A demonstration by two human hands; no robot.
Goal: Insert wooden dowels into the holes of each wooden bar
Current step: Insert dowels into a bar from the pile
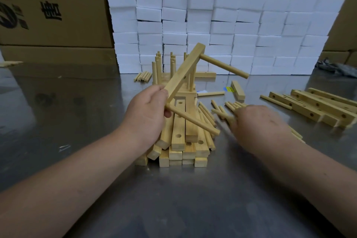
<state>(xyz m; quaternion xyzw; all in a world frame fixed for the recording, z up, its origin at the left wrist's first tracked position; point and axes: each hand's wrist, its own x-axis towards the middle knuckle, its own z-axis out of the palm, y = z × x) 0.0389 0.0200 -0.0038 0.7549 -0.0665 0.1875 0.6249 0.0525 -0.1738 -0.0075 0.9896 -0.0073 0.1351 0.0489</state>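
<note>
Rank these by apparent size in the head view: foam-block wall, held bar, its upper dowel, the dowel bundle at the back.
1. foam-block wall
2. held bar
3. upper dowel
4. dowel bundle, though it lies farther off, so its true size against the dowel is unsure.

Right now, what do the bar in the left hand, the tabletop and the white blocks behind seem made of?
The bar: pale bare wood, matte, faint grain showing. The tabletop: probably stainless steel, grey with blurred reflections. The white blocks: likely foam or sponge, matte with soft, slightly uneven edges; not certain.
</note>
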